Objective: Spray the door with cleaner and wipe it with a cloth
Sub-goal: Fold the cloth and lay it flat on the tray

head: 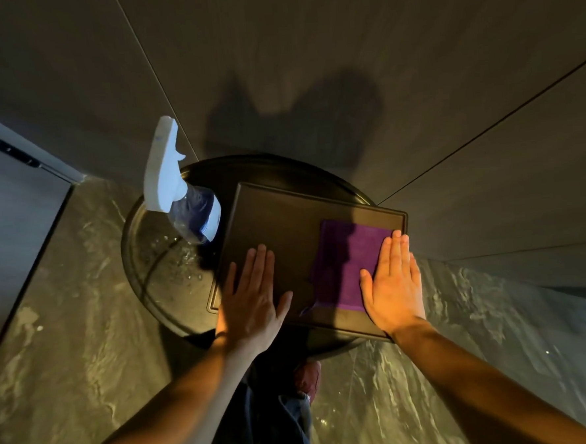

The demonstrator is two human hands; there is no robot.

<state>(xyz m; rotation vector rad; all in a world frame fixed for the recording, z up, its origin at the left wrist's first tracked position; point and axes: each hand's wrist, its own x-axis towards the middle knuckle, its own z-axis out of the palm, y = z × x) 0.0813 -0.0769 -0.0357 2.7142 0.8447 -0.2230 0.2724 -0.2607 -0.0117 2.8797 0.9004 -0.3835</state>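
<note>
A spray bottle (183, 190) with a white trigger head and a clear body stands on a round dark table (157, 264), at its left side. A dark rectangular tray (284, 219) lies on the table. A folded purple cloth (349, 263) rests on the tray's right half. My left hand (252, 303) lies flat on the tray's near left part, fingers together, holding nothing. My right hand (395, 284) lies flat on the cloth's right edge and the tray. A door (13, 218) with a dark handle is at the far left.
Grey wall panels (342, 47) rise right behind the table. The floor (86, 337) is glossy marbled stone. My legs and one shoe (308, 378) show under the table's near edge.
</note>
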